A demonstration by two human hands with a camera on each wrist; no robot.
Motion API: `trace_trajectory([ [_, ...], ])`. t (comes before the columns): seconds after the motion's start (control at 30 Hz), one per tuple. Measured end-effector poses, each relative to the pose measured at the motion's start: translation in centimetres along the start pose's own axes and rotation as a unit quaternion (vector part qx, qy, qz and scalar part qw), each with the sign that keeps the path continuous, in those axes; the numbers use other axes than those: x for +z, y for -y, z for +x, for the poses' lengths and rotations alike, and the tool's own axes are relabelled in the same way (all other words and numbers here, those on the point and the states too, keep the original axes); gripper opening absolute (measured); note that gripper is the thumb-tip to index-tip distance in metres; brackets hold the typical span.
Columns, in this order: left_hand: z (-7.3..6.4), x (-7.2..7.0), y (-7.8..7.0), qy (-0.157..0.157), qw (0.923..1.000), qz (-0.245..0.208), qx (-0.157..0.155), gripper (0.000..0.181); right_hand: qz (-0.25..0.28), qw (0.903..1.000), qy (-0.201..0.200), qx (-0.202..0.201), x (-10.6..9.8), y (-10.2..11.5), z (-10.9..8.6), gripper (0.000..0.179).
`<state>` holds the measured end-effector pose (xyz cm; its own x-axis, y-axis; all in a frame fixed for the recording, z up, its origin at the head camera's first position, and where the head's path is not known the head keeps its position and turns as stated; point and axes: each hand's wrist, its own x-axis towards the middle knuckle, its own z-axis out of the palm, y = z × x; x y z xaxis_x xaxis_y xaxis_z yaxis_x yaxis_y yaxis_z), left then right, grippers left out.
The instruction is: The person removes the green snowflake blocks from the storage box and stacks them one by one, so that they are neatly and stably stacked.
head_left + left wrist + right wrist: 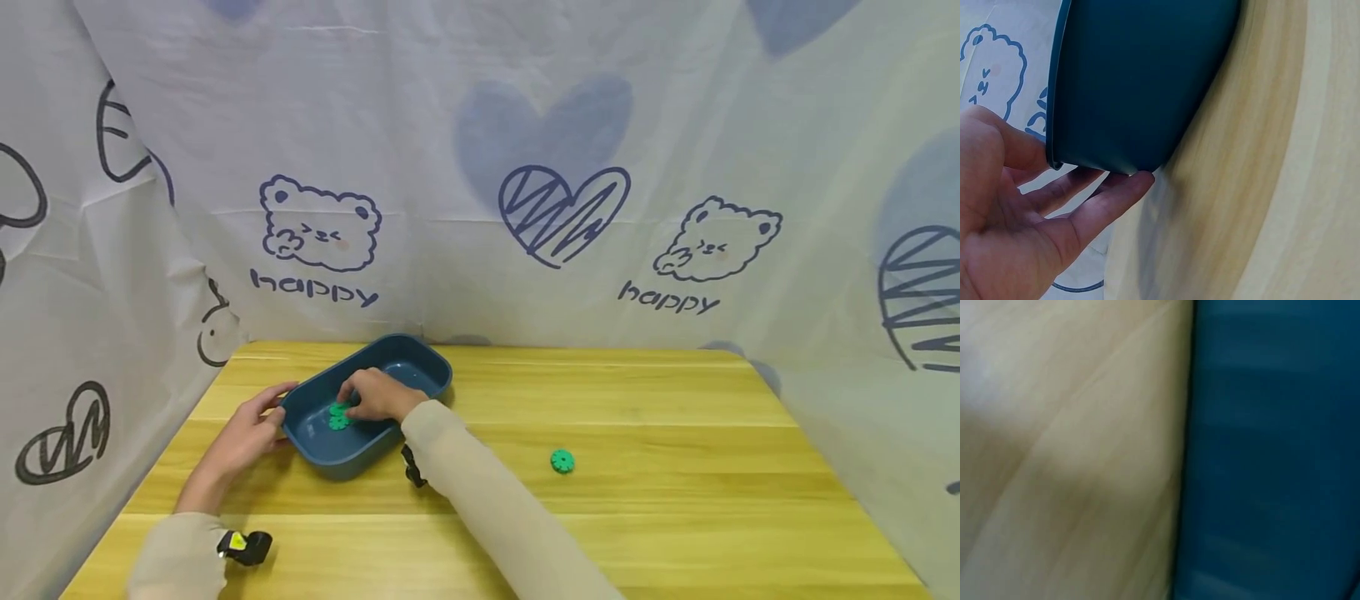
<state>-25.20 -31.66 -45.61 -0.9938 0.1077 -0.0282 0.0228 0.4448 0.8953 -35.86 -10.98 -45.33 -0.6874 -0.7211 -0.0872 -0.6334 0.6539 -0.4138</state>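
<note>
A dark blue plastic bin [360, 458] stands at an angle on the left of the table. My left hand [251, 433] holds its near-left end, one digit at the rim and other fingertips against the outer wall, as the left wrist view shows. My right hand [378, 393] reaches down into the bin over the near side. Its curled thumb and fingers are at a notched green disc [337, 409], partly hidden by them. Another notched green disc [340, 423] lies just below it, overlapping in this view. The right wrist view shows only the bin's wall [1266, 450] and table, blurred.
One more green disc [562, 461] with a centre hole lies on the wood-grain table [660, 517], right of the right forearm. A white curtain [450, 275] printed with bears and hearts hangs behind the table and along both sides. Black wrist cameras sit at both sleeves.
</note>
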Motion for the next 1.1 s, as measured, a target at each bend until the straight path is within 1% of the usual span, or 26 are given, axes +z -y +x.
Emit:
trace_trajectory([
  [0.13,-0.05,0.10,0.01,-0.002,1.0000,0.003,-0.002,0.052,-0.013,0.9999,0.000,-0.005,0.36,0.25,0.36,0.025],
  [0.43,-0.06,0.08,-0.17,0.001,1.0000,0.005,-0.004,0.052,-0.010,0.9997,0.003,-0.024,0.14,0.38,0.20,0.027],
  [0.67,-0.19,0.19,-0.21,-0.002,1.0000,0.004,-0.009,0.052,0.010,0.9994,0.021,-0.024,-0.16,0.74,0.11,0.029],
  [0.77,-0.20,0.14,-0.30,-0.001,1.0000,0.005,-0.006,0.052,0.013,0.9994,0.024,-0.022,-0.32,0.92,0.01,0.029],
  [0.97,-0.24,0.19,-0.46,-0.002,0.9999,0.006,-0.008,0.052,0.010,0.9996,0.021,-0.013,-0.34,1.02,-0.03,0.030],
  [1.1,-0.26,0.16,-0.38,-0.003,0.9999,0.010,-0.009,0.052,-0.006,0.9996,0.019,-0.018,-0.30,0.87,-0.08,0.027],
])
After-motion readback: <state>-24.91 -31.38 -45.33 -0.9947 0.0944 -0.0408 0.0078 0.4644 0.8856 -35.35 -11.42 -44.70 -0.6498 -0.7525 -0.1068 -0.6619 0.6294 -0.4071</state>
